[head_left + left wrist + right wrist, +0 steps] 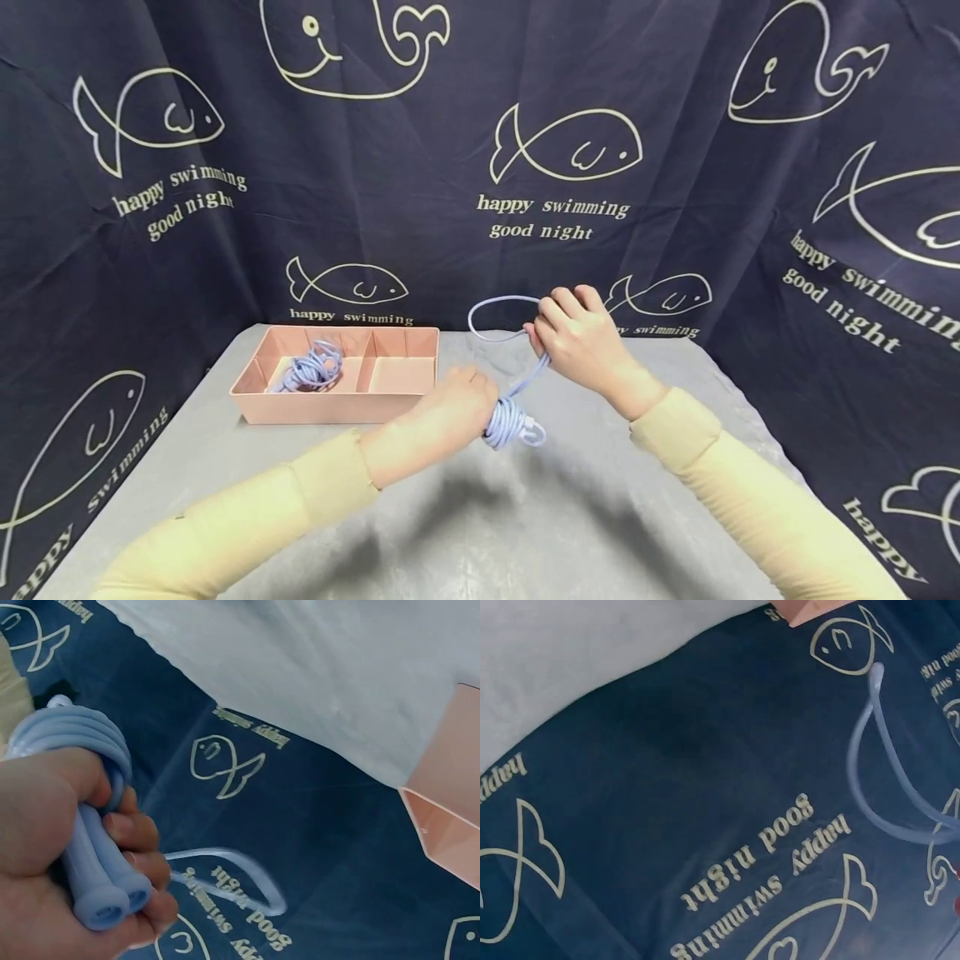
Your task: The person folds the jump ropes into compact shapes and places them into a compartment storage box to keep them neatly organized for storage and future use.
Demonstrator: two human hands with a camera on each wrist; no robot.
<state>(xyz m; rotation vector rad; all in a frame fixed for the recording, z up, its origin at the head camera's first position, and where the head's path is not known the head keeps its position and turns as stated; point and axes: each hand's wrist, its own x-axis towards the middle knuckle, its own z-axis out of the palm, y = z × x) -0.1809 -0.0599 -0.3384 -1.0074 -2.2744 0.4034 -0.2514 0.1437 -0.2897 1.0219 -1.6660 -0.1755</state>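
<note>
My left hand [459,408] grips the two light-blue handles [96,877] of a skipping rope [506,422], side by side in the left wrist view. Several turns of its cord are wound into a tight bundle, with a small loop sticking out at the right end. Up and to the right, my right hand [581,342] holds the doubled cord between curled fingers. A free loop [891,742] of cord stands out from that hand, to its left in the head view. Only a sliver of right fingertips shows at the right wrist view's edge.
A pink two-compartment box [315,408] stands on the grey-covered table [480,533], left of my hands. Its left compartment holds another bundled blue cord [315,369]. Behind the table hangs a dark-blue curtain [420,175] with fish and whale outlines.
</note>
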